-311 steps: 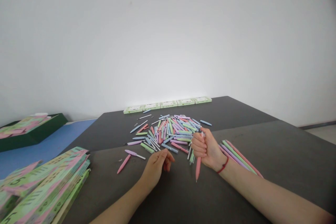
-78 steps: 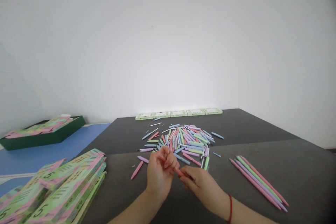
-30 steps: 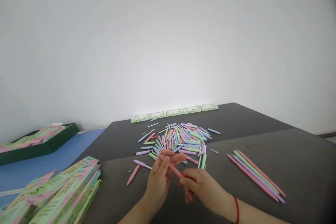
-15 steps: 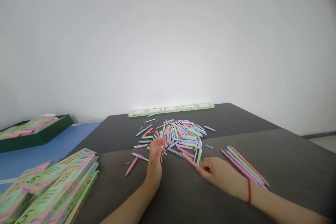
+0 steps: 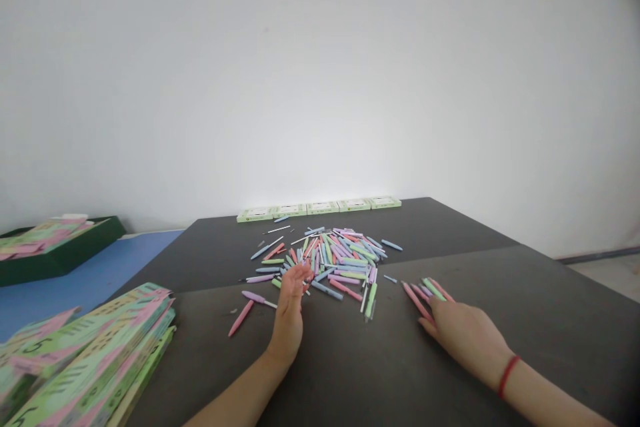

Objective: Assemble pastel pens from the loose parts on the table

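Pastel pens and pen parts lie in a loose pile (image 5: 345,260) at the middle of the black table. My left hand (image 5: 289,317) stands on its edge against the pile's near left side, fingers stretched out and holding nothing. On the right, my right hand (image 5: 465,333) covers most of a small row of pens, of which a green pen (image 5: 434,288) shows at the tips. Between its thumb and fingers is a pink pen (image 5: 416,300), laid along the row's left side. A purple pen (image 5: 255,297) and a dark pink barrel (image 5: 241,318) rest left of my left hand.
Flat light-green boxes (image 5: 323,207) stand in a line along the table's far edge. Printed green and pink cartons (image 5: 100,353) are stacked at the near left. Behind them a dark green tray (image 5: 65,257) holds more cartons on a blue surface (image 5: 135,253).
My right hand has carried the pink pen from the pile's near edge rightward to the row of pens. My left hand stays beside the pile. The view has shifted slightly.
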A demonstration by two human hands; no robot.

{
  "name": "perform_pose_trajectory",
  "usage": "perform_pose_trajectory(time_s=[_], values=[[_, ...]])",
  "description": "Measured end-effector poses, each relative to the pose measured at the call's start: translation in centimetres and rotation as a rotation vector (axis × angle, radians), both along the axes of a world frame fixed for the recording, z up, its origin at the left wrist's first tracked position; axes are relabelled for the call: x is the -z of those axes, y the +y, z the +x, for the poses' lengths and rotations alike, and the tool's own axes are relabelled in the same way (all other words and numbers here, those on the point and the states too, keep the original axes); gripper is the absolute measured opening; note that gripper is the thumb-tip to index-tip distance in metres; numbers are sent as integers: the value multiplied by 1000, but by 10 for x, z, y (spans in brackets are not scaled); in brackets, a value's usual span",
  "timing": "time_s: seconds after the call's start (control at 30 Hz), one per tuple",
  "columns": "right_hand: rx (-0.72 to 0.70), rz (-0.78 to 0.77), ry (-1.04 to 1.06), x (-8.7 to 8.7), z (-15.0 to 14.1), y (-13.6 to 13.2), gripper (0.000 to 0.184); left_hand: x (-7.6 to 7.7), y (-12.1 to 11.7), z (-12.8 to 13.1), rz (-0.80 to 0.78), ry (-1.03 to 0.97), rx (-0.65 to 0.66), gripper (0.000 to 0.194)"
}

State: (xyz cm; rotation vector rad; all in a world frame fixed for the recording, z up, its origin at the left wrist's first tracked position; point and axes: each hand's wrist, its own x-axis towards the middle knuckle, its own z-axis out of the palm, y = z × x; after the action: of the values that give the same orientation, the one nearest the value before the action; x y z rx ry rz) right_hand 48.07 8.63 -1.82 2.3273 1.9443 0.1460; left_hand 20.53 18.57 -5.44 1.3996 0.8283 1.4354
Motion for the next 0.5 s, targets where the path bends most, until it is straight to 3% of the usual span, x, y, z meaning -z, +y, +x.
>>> perform_pose_trajectory(time_s=[0.1,0.23,0.37,0.5], values=[[-78,37,-36,-10,-19,4,35,3,3,0,-26,-9,-21,42],[-173,-2,35,-18,-67,11,19,8,7,0,-40,-14,-37,40],[-288,26,143,-15,-117,23,14,11,9,-2,-30,-3,-40,40],[-313,58,167,-8,-138,42,16,15,12,-3,-48,-19,-76,41]])
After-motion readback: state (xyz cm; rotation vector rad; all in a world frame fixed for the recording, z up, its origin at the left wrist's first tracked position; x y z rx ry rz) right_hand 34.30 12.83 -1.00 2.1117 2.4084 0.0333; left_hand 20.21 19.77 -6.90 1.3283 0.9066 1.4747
